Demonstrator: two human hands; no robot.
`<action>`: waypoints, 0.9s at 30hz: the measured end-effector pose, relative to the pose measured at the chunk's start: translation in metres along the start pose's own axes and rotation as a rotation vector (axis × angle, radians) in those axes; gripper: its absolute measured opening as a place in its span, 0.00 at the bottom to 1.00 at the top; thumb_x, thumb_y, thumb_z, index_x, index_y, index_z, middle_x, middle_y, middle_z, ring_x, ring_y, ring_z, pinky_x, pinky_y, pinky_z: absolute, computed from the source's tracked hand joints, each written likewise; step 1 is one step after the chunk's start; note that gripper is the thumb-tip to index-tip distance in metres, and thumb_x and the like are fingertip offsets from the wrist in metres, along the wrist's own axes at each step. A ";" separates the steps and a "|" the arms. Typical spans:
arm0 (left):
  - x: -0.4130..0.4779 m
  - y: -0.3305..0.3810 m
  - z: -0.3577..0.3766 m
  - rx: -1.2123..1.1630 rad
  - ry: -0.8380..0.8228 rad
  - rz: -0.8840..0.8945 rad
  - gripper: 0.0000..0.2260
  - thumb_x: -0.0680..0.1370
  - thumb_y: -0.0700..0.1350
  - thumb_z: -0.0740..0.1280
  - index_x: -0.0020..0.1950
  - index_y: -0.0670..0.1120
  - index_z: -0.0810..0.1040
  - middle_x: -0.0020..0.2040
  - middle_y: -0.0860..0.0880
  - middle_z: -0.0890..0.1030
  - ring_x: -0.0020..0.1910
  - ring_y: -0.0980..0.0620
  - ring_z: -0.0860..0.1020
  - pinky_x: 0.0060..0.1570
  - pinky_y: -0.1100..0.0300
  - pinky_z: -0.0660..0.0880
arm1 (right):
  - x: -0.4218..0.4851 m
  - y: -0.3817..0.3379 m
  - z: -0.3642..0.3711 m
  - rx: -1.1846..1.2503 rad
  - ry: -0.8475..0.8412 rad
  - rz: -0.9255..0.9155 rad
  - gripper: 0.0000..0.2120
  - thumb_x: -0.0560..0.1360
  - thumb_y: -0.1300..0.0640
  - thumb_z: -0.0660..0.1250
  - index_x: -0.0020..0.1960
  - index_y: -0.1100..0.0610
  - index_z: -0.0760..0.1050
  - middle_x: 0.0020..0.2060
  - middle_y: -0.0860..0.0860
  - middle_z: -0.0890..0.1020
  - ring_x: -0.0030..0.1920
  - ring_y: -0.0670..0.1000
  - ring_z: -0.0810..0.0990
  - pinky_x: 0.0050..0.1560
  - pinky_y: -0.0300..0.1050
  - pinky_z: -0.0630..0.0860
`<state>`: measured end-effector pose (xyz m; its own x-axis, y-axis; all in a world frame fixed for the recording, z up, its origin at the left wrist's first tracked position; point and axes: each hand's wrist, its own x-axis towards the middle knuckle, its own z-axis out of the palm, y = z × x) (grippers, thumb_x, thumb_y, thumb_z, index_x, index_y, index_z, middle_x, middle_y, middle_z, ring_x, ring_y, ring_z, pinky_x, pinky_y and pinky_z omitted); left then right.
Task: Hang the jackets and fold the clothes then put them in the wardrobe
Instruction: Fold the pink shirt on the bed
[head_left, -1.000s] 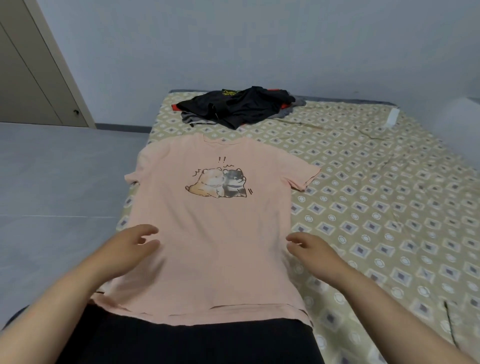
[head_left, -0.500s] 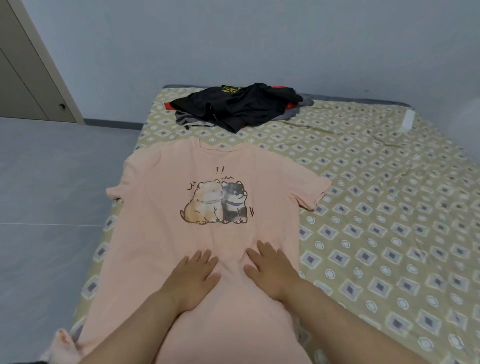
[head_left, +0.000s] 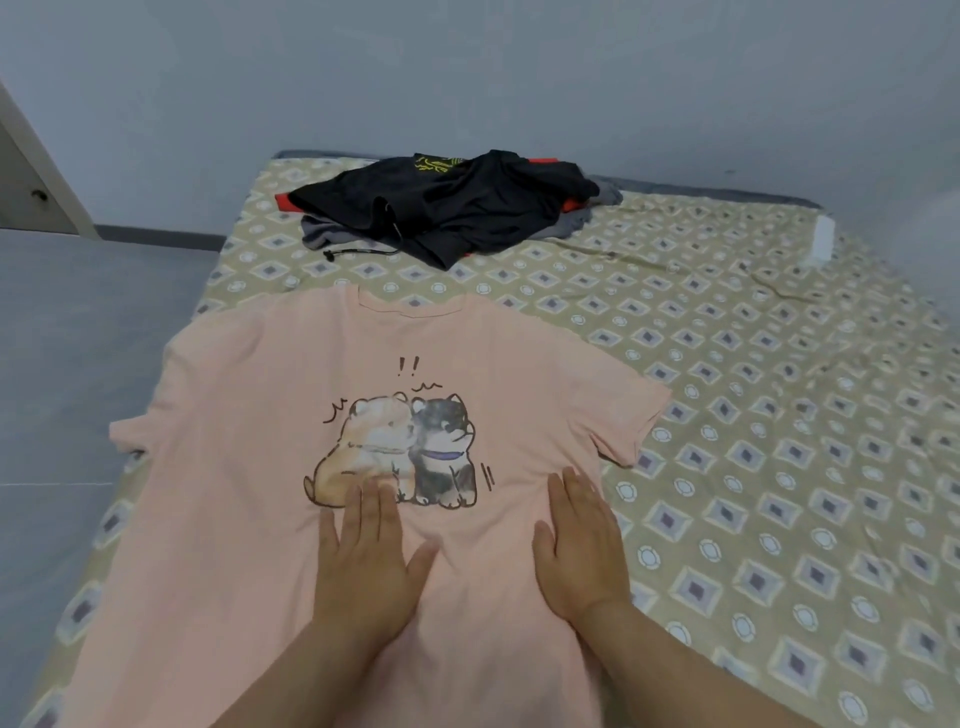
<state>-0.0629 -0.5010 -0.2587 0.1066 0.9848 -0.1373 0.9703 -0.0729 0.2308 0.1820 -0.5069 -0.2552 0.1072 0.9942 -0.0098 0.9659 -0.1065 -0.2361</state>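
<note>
A pink T-shirt (head_left: 249, 415) with a print of two cartoon dogs lies spread flat, front up, on the left part of the bed. My left hand (head_left: 371, 561) rests palm down on it just below the print, fingers together and flat. Flat on the shirt's right side, under the right sleeve, lies my right hand (head_left: 584, 545). Neither hand holds anything. A heap of dark clothes (head_left: 447, 202), black on top with red and grey showing beneath, sits at the far end of the bed.
The bed (head_left: 779, 467) carries a beige sheet with a diamond pattern. A small white object (head_left: 822, 241) lies near its far right edge. Grey floor (head_left: 78, 338) runs along the left, with a door (head_left: 31, 192) at the far left. A pale wall stands behind.
Both hands came in from the shirt's lower edges to its middle, then slid up toward the print and apart. The view has moved closer over the shirt.
</note>
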 end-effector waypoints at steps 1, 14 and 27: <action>0.013 0.007 0.001 -0.011 0.031 -0.007 0.47 0.74 0.71 0.32 0.79 0.39 0.55 0.80 0.41 0.56 0.80 0.43 0.51 0.75 0.44 0.39 | 0.001 0.000 0.002 -0.002 0.003 0.006 0.30 0.80 0.49 0.55 0.81 0.55 0.56 0.80 0.53 0.55 0.80 0.52 0.52 0.75 0.42 0.39; 0.056 0.039 -0.003 -0.106 0.053 0.137 0.31 0.74 0.61 0.54 0.73 0.48 0.74 0.75 0.48 0.69 0.76 0.49 0.65 0.76 0.53 0.47 | 0.037 0.004 -0.016 0.700 0.431 0.510 0.09 0.73 0.63 0.66 0.51 0.55 0.80 0.50 0.47 0.80 0.57 0.57 0.79 0.57 0.44 0.71; 0.059 0.036 0.001 -0.181 0.087 0.150 0.28 0.70 0.57 0.59 0.64 0.46 0.81 0.67 0.46 0.78 0.68 0.45 0.75 0.72 0.53 0.53 | 0.185 0.054 -0.066 0.946 0.212 0.970 0.20 0.74 0.57 0.70 0.65 0.54 0.75 0.58 0.54 0.80 0.52 0.57 0.78 0.56 0.46 0.75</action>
<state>-0.0214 -0.4459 -0.2590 0.2195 0.9756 -0.0065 0.8893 -0.1973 0.4126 0.2695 -0.3301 -0.2060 0.7577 0.4973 -0.4226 -0.0352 -0.6154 -0.7874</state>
